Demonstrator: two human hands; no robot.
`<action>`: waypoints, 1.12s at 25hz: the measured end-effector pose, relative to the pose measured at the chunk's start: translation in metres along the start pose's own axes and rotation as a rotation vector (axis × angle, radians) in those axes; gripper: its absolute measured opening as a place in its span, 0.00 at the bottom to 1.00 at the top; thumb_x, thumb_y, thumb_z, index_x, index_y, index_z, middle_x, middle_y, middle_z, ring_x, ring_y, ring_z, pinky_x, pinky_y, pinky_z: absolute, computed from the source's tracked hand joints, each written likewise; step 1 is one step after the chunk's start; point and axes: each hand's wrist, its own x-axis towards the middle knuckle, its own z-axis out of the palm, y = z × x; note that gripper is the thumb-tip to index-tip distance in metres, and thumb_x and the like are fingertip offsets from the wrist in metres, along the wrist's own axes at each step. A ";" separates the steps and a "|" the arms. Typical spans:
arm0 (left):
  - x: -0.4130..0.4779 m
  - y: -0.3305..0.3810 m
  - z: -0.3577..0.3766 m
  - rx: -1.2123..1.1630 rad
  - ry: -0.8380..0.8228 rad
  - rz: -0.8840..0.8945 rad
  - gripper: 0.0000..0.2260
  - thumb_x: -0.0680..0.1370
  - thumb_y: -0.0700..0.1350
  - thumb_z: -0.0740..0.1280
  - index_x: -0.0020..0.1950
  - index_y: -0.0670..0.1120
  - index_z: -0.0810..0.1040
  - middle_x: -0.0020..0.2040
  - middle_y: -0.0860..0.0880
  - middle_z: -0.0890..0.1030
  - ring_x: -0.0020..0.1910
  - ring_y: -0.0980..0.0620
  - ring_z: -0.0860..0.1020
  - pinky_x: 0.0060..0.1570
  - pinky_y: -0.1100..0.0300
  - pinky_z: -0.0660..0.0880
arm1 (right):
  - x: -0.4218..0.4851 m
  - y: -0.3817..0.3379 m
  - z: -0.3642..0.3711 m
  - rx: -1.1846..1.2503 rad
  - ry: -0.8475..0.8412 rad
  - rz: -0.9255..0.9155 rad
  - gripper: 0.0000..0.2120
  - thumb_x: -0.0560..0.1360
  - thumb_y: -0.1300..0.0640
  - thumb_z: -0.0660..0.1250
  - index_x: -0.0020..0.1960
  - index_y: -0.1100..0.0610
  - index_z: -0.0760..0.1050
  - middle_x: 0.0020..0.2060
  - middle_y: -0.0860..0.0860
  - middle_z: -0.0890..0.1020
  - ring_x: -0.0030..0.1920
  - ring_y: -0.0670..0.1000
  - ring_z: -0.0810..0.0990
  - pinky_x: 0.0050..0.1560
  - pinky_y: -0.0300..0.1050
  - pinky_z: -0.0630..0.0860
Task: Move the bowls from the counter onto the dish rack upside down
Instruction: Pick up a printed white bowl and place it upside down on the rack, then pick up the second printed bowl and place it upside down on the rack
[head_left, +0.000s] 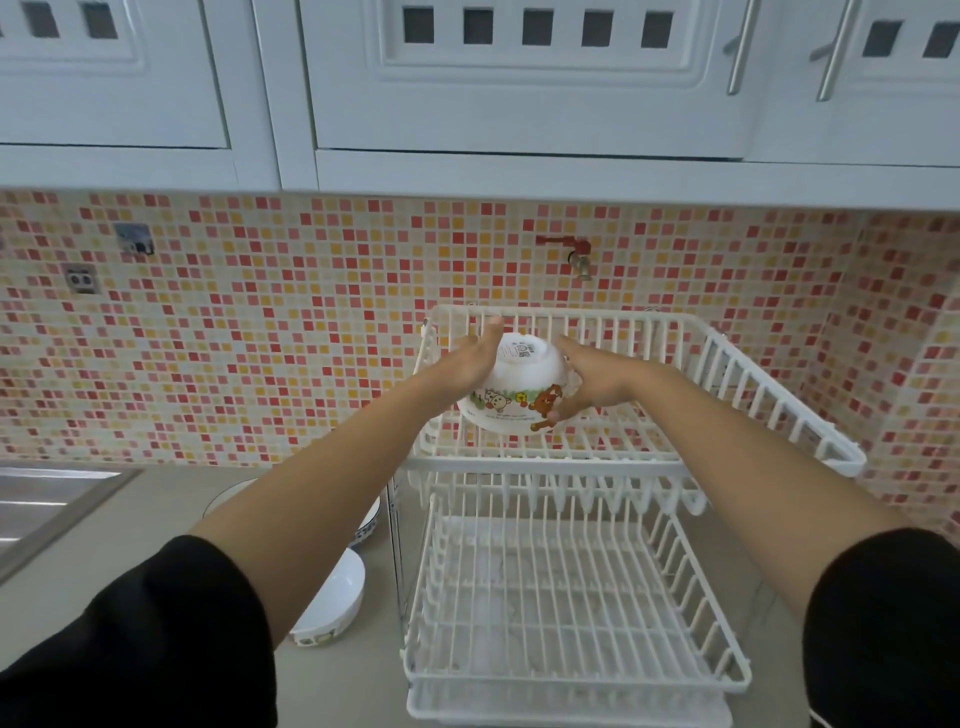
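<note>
A white bowl with cartoon bears (511, 392) is upside down, base up, in the upper tier of the white two-tier dish rack (753, 384), near its left side. My left hand (470, 361) grips the bowl's left flank and my right hand (592, 382) its right flank. On the counter left of the rack a white bowl (337, 597) sits partly hidden under my left forearm. Behind it lies a blue-rimmed bowl (369, 519), mostly covered by the arm.
The rack's lower tier (571, 597) holds nothing and stands over a white drip tray (519, 706). A steel sink (47, 504) is at the far left. White wall cabinets (519, 104) hang above, and a red tap (574, 252) juts from the mosaic tile wall.
</note>
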 end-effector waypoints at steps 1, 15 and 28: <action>-0.003 0.002 -0.002 0.022 0.024 0.016 0.39 0.76 0.69 0.40 0.80 0.47 0.48 0.80 0.47 0.48 0.79 0.44 0.49 0.75 0.44 0.50 | -0.005 -0.005 -0.002 -0.015 0.003 0.011 0.57 0.61 0.45 0.79 0.77 0.51 0.45 0.76 0.52 0.58 0.75 0.56 0.60 0.73 0.57 0.62; -0.098 -0.064 -0.151 0.221 0.422 0.090 0.23 0.83 0.52 0.48 0.76 0.42 0.61 0.75 0.43 0.65 0.72 0.44 0.66 0.71 0.49 0.63 | -0.004 -0.206 0.039 0.054 0.248 -0.200 0.29 0.81 0.51 0.53 0.78 0.59 0.46 0.78 0.56 0.51 0.77 0.57 0.55 0.75 0.53 0.57; -0.137 -0.274 -0.099 0.329 0.141 -0.260 0.18 0.83 0.45 0.52 0.59 0.32 0.72 0.59 0.33 0.77 0.60 0.36 0.75 0.57 0.50 0.70 | 0.028 -0.223 0.254 0.166 0.075 0.118 0.25 0.80 0.55 0.57 0.73 0.63 0.56 0.71 0.62 0.63 0.69 0.63 0.67 0.66 0.53 0.67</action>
